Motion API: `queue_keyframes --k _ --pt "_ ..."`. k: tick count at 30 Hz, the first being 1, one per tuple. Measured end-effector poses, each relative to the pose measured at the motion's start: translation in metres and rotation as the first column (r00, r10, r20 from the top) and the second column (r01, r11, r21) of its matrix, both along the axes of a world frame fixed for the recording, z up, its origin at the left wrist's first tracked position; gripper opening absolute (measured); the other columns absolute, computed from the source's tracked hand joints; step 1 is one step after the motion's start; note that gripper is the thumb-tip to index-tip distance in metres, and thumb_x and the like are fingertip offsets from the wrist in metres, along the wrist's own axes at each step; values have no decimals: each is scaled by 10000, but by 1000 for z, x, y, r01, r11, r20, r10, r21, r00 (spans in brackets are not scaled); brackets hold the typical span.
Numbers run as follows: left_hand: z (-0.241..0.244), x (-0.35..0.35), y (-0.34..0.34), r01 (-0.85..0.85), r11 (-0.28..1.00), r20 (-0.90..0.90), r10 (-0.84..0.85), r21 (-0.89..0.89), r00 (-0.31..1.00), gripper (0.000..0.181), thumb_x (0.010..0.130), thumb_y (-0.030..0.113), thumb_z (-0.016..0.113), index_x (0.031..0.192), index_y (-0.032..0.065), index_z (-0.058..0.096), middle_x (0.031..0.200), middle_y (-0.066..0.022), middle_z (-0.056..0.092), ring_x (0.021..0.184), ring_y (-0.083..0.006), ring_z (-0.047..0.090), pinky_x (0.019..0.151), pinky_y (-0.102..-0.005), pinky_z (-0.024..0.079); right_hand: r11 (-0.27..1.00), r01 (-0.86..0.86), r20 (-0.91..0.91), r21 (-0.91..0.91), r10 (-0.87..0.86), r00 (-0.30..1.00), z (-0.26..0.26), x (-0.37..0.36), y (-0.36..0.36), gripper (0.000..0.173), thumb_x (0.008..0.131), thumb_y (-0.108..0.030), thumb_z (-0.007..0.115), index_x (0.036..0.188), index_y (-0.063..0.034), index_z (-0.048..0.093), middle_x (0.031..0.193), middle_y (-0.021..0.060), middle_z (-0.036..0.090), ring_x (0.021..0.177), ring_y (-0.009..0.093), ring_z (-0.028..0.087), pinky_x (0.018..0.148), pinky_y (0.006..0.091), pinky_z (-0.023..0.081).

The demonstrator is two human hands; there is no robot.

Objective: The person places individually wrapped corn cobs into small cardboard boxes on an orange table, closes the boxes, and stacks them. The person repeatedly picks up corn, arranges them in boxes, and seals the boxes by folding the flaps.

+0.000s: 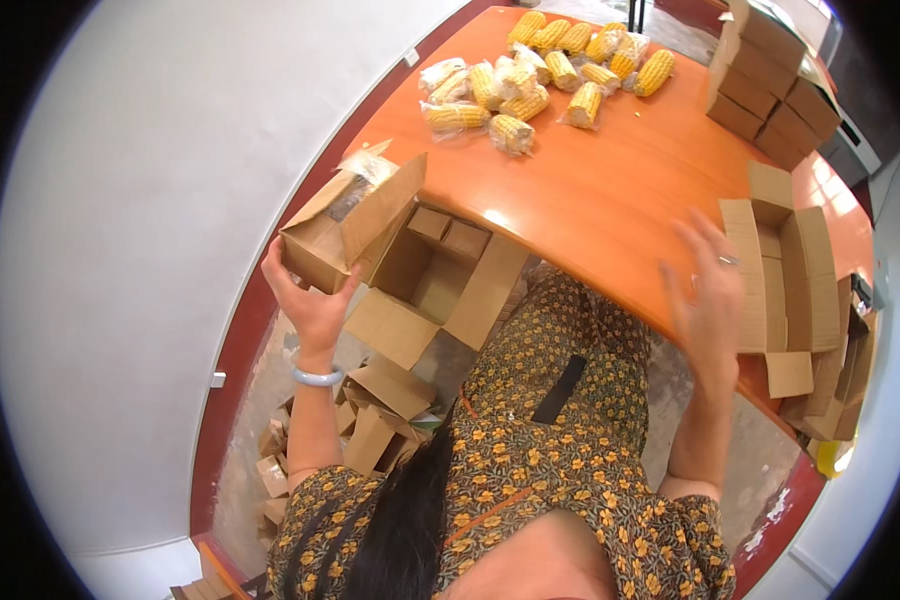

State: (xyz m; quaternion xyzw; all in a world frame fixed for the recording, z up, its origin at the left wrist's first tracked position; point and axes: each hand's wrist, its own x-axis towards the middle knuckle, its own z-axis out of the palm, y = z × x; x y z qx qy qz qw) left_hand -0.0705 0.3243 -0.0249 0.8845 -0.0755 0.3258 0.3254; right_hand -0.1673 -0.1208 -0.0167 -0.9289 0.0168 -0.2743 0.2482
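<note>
My left hand (315, 304) grips the near end of a cardboard box (322, 259) at the table's left corner. That box's flaps stand up, and clear plastic shows between them. Blurred over the table's near edge, my right hand (701, 300) has its fingers apart and holds nothing; a ring is on one finger. To its right lies an open cardboard box (776, 285), its flaps spread. Several corn cobs in clear plastic wrap (510, 90) lie in a loose group at the table's far side, with an apparently unwrapped corn cob (654, 73) at their right.
Below the table's left edge stands a large open carton (439, 289) with smaller boxes inside. Cardboard boxes (375, 420) are piled on the floor at left. Closed boxes (765, 82) are stacked on the orange table (607, 187) at far right. A white wall (135, 225) borders the left.
</note>
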Motion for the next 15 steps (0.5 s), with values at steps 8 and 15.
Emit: queue_keyframes --k 8,15 --pt "18 18 -47 221 953 64 -238 208 969 1071 651 87 972 1514 23 342 1407 -127 435 1299 -268 527 965 -360 583 844 -470 90 259 464 881 -4 72 69 482 911 -164 734 1363 -72 591 1392 193 617 1233 400 604 1024 464 501" --pt "76 38 -101 325 818 180 -452 474 874 991 654 89 931 1492 30 406 1369 -151 480 1290 -362 490 1047 -452 484 902 -430 142 -28 429 892 7 122 86 589 892 -156 741 1427 -34 526 1359 234 622 1217 404 617 1005 452 524"
